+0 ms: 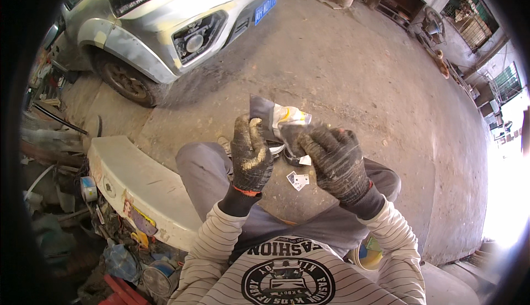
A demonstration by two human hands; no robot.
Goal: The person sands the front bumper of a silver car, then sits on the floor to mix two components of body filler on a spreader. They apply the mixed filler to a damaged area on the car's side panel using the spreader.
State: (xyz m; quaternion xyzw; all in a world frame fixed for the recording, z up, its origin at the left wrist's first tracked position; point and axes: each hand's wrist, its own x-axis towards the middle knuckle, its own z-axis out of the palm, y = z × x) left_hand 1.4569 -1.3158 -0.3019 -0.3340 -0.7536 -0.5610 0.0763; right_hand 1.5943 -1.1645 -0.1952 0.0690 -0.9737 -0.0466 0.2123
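Both my hands wear dark, dusty knit gloves and are raised in front of my knees. My left hand (251, 153) is closed on the left side of a dark grey sheet (260, 110), which looks thin and flexible. A crumpled white part with yellow print (291, 115) shows along the sheet; I cannot tell if it is a packet or the sheet's other face. At the right end, my right hand (331, 158) pinches the same piece, its fingertips partly hidden. Below on the floor, a dark round thing with a pale rim (287, 155) is mostly covered by my hands.
Playing cards (298, 180) lie on the concrete floor between my legs. A car with patchy sanded paint (143, 40) stands at the far left. A long pale panel (143, 186) and piled clutter with tins (157, 277) lie left. A yellowish bucket (369, 256) sits by my right hip.
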